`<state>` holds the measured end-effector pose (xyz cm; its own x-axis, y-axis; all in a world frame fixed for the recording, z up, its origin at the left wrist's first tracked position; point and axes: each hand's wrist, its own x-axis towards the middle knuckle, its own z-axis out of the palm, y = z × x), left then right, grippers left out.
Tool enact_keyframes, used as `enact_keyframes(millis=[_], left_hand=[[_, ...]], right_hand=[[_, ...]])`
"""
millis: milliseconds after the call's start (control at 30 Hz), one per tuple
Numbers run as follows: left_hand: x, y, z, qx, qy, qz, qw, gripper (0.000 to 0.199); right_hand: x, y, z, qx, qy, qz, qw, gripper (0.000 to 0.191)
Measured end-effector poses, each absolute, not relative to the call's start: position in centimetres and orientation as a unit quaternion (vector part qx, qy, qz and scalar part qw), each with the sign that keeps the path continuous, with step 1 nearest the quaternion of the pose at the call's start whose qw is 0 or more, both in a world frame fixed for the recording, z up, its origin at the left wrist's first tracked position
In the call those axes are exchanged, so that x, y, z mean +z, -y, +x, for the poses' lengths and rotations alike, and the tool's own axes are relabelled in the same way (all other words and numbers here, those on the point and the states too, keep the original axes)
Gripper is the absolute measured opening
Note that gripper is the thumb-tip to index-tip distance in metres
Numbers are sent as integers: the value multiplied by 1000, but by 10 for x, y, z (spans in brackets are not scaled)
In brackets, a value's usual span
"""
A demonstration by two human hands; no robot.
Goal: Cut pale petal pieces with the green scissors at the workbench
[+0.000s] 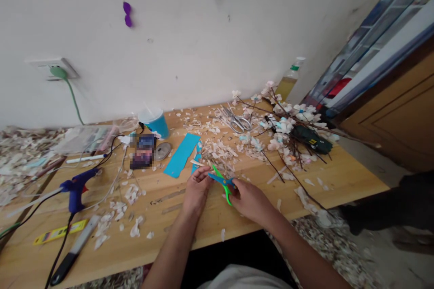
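The right hand (251, 198) grips green-and-blue scissors (222, 181); the left hand (196, 187) pinches a small blue paper piece (197, 162) by the blades — fingertips that near could get nicked.

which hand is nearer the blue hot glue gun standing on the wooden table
Left. The left hand lies to the right of the blue hot glue gun, across bare table. The right hand, holding the green and blue scissors, is farther right still.
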<state>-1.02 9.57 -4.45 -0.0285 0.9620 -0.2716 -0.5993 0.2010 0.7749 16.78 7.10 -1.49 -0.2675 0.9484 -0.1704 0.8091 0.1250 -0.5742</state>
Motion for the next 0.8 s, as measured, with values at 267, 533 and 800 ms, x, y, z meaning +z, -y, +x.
enact_keyframes(millis=[267, 533, 800], left_hand=[[-50, -96, -12, 591, -425, 262, 634, 30], [-48, -98, -13, 603, -434, 237, 626, 38], [-45, -96, -13, 605, -460, 253, 599, 36]], right_hand=[[-11, -71, 162, 288, 733, -605, 116, 13], [-14, -76, 169, 277, 716, -629, 123, 14], [-25, -64, 176, 332, 673, -579, 318, 26]])
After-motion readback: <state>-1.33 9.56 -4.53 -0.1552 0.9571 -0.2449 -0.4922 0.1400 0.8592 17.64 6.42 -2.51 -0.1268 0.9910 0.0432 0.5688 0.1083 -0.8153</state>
